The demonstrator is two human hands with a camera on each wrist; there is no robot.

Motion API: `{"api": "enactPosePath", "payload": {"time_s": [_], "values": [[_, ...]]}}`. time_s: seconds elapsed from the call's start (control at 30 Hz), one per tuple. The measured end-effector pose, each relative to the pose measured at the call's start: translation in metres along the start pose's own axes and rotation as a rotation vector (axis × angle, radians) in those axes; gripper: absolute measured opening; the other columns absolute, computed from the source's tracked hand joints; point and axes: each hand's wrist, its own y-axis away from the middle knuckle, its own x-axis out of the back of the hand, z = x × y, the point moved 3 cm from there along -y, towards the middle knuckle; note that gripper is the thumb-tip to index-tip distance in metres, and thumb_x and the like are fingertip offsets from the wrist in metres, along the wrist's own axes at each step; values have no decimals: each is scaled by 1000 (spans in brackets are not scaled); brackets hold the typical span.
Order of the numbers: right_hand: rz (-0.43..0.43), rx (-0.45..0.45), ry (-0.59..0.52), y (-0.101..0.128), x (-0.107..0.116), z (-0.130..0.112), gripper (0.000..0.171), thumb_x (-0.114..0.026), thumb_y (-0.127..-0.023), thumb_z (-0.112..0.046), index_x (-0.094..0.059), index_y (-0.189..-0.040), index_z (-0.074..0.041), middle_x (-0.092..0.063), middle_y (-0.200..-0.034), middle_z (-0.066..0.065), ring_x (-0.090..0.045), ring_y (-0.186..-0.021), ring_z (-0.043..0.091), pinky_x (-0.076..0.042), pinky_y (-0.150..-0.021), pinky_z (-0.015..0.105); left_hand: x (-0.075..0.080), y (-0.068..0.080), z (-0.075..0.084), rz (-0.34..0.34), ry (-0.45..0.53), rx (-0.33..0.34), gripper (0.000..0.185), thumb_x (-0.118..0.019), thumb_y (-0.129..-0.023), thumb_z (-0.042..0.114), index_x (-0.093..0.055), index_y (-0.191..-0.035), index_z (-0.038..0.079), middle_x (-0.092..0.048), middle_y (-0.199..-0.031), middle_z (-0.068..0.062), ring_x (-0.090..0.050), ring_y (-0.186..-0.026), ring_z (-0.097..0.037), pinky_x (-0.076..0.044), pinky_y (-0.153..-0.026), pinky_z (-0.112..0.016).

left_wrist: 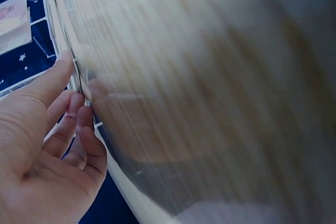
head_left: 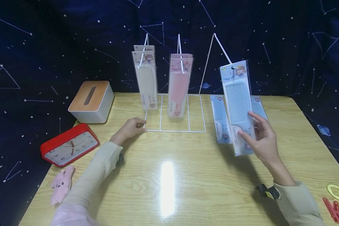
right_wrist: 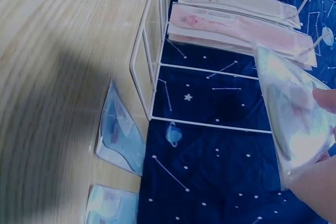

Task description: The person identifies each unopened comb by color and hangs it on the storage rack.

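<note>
My right hand (head_left: 264,144) grips the lower part of a packaged blue comb (head_left: 237,102), thumb in front and fingers at its right edge. The package's top hole is at the tip of the right hook on a white wire display rack (head_left: 175,131). With thumb and fingers, my left hand (head_left: 128,130) pinches the front left corner of the rack's base. Packaged cream combs (head_left: 148,81) hang on the left hook and packaged pink combs (head_left: 180,91) on the middle one. In the right wrist view, the held package (right_wrist: 291,114) is partly cut off by the frame edge.
Two more packaged blue combs, one at the front (head_left: 218,113), lie right of the rack. At left are a tissue box (head_left: 91,102), a red clock (head_left: 70,146) and a pink plush toy (head_left: 62,184). A yellow ring (head_left: 336,192) and red clip (head_left: 332,210) lie at lower right.
</note>
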Motion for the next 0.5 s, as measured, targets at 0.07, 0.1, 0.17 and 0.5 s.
{"api": "enactPosePath", "payload": {"time_s": [0.07, 0.1, 0.17, 0.5], "values": [[-12, -13, 29, -6, -4, 4, 68, -59, -74, 26, -48, -136, -1, -61, -107, -10, -57, -92, 4, -47, -75, 8, 1, 0, 0, 1, 2, 1, 51, -65, -90, 16, -49, -133, -6, -53, -127, -24, -50, -120, -38, -42, -104, -46], [-23, -18, 39, -10, -6, 7, 68, -60, -75, 25, -47, -136, -3, -61, -106, -11, -56, -92, 4, -47, -75, 9, 1, 0, 0, 3, 0, 1, 51, -65, -90, 16, -49, -133, -6, -53, -127, -24, -50, -120, -38, -42, -104, -47], [-54, -32, 62, -20, -12, 13, 66, -60, -79, 21, -46, -137, -5, -60, -106, -13, -56, -93, 4, -46, -75, 9, 2, 0, 0, 8, -10, 2, 51, -66, -90, 16, -50, -133, -6, -54, -126, -23, -50, -120, -38, -42, -105, -47], [-189, -140, 79, -73, -35, 50, 59, -62, -90, -1, -37, -143, -10, -54, -115, -1, -53, -101, 4, -46, -79, 12, 0, 0, 1, 3, -2, -4, 50, -66, -90, 15, -50, -132, -5, -54, -128, -23, -50, -120, -38, -42, -105, -45]]}}
